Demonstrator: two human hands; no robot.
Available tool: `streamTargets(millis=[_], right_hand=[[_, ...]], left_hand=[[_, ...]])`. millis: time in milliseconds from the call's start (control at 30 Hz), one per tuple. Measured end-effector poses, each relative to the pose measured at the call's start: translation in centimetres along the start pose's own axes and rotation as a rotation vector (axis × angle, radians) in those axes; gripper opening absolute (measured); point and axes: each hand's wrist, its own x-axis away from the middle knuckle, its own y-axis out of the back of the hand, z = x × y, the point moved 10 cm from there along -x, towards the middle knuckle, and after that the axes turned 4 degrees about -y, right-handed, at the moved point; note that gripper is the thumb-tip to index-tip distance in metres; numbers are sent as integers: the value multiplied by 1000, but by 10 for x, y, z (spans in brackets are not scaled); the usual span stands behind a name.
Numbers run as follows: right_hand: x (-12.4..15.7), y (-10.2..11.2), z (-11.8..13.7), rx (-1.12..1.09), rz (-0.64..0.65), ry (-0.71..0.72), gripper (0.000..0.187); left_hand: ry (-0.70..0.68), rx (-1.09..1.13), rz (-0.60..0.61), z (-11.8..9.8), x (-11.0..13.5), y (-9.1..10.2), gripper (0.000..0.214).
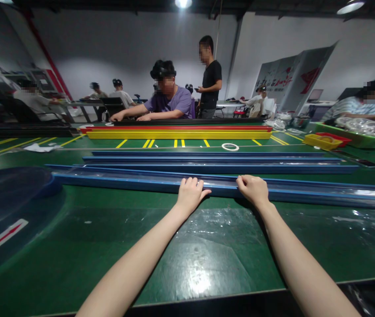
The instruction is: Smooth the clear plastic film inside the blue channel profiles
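A long blue channel strip runs across the table in front of me, with clear, shiny film lying along its trough. My left hand has its fingers curled over the near wall, while the thumb sticks out to the right along the outside. A short way to the right, my right hand is closed at the same near wall. Its fingertips are hidden, so whether it also pinches film does not show. At the left, a large coil of clear film lies against the channel's end, with a red-arrow label close by.
Beyond lie several more blue channels, then yellow and red strips. A white ring rests mid-table. Yellow tray and green basin stand right. A person in purple works opposite. Clear sheet covers the near table.
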Motion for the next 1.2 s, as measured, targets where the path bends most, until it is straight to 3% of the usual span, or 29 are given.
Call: streamTargets(millis=[1200], right_hand=[[-1,-3,0,17,32,-9,40]], left_hand=[[-1,-38,18,0,-2,-2,38]])
